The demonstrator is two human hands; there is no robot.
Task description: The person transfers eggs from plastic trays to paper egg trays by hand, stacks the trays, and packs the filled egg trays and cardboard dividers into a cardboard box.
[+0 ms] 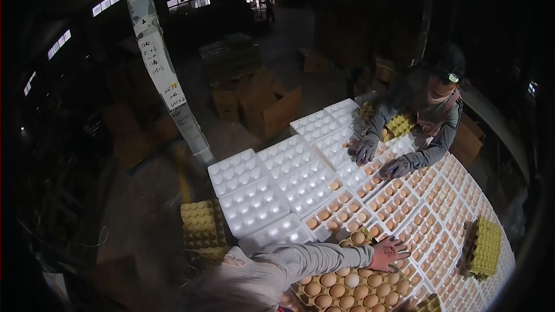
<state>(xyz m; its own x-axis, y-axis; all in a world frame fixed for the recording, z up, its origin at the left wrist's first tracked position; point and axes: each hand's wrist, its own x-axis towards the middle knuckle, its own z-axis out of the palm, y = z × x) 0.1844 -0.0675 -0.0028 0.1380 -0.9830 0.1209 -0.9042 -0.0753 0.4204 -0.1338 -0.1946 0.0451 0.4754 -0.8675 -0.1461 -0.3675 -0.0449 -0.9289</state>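
My left hand (388,254), in a reddish glove below a grey sleeve, reaches across to the right with its fingers spread. It lies over the border between a pulp tray of brown eggs (347,290) and the white foam trays. Whether the fingertips touch any eggs I cannot tell. Beyond the hand, foam trays with eggs (425,225) cover much of the surface. My right hand is not visible. A small pinkish patch at the bottom edge, left of the pulp tray, cannot be made out.
Across the table, a co-worker in grey gloves (399,166) handles eggs over the foam trays. White foam trays without eggs (251,205) lie at the left. Stacked yellow pulp trays (485,248) stand at right, more (202,225) at left. A pillar (162,69) and cardboard boxes (266,107) stand behind.
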